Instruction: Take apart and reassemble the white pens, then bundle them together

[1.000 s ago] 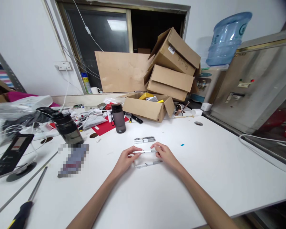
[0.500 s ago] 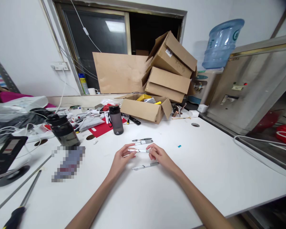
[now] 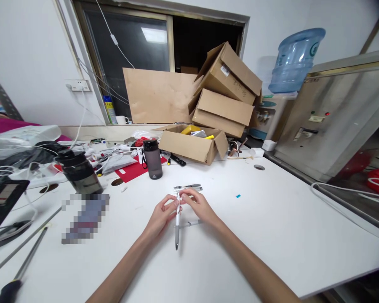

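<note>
A white pen with a grey grip (image 3: 177,227) points down toward me, its upper end between my two hands. My left hand (image 3: 163,213) pinches it from the left side. The fingers of my right hand (image 3: 198,203) close on its top end from the right. Behind my hands, a dark pen and a lighter pen (image 3: 188,186) lie close together on the white table (image 3: 271,235). Another clear pen (image 3: 194,223) lies beneath my hands, partly hidden by the right one.
A dark bottle (image 3: 153,160) stands behind the pens, near an open cardboard box (image 3: 189,147). Further left are a black-lidded bottle (image 3: 80,174), tangled cables and a screwdriver (image 3: 30,254). A small blue scrap (image 3: 238,196) lies to the right.
The held pen has turned from lying crosswise to pointing toward me. My right hand has moved left, closer to my left hand, and now covers part of the clear pen.
</note>
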`<state>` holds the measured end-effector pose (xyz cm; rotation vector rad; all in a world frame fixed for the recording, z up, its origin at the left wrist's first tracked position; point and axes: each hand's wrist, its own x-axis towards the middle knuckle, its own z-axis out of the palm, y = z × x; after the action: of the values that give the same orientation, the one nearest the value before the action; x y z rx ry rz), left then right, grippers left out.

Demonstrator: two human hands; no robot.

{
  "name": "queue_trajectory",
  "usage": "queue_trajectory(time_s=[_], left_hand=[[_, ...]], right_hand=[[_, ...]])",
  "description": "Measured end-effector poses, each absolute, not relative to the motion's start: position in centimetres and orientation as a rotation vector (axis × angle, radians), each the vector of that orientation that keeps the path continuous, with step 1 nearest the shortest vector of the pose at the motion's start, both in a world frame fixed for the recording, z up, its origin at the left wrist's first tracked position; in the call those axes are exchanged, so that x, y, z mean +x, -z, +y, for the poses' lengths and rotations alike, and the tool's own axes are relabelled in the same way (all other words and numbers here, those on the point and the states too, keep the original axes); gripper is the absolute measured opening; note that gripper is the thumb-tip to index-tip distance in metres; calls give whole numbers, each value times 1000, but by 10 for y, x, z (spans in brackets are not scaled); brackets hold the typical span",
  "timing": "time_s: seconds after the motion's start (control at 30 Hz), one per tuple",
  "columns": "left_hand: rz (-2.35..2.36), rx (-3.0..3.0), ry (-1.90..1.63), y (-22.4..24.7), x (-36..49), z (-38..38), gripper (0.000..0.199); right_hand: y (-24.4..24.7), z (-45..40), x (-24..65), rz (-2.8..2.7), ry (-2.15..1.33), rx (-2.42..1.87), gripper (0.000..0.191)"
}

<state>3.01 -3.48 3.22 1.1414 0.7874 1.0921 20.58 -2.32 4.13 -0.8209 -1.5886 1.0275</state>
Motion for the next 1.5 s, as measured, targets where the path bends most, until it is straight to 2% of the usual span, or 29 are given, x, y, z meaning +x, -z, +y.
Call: queue_trajectory(time_s=[0.2,0.33,0.43,0.53,0.77,1.03,1.23,1.5], left_hand=[[807,1214,-1103,-36,34,-38,36],[771,1168,-1030,-33,32,-35,39],[792,1149,-960,-30,26,-30,36],[887,1213,-948,-25,19,-26,31],[992,1568,-910,-10,11,-13,26],[1007,1523,-881,-3,7,-9,26],[996,1546,-874,-2,8,-9,26],[995,1564,-869,0,8,-7,26]], right_hand=[[-40,-24,191,-1391,-1189,-703,26],[-46,-23,205,-964,-1351,-515,23],[-54,-17,229,-588,-1408,-371,16],[-60,-14,251,-458,-1377,-253,8],[-65,-20,264,-375,-1432,-158,13],[-63,-20,267,-403,-1477,-181,22],[-62,-18,269,-453,-1453,-205,13],[-64,-21,269,-438,-1455,-183,15]])
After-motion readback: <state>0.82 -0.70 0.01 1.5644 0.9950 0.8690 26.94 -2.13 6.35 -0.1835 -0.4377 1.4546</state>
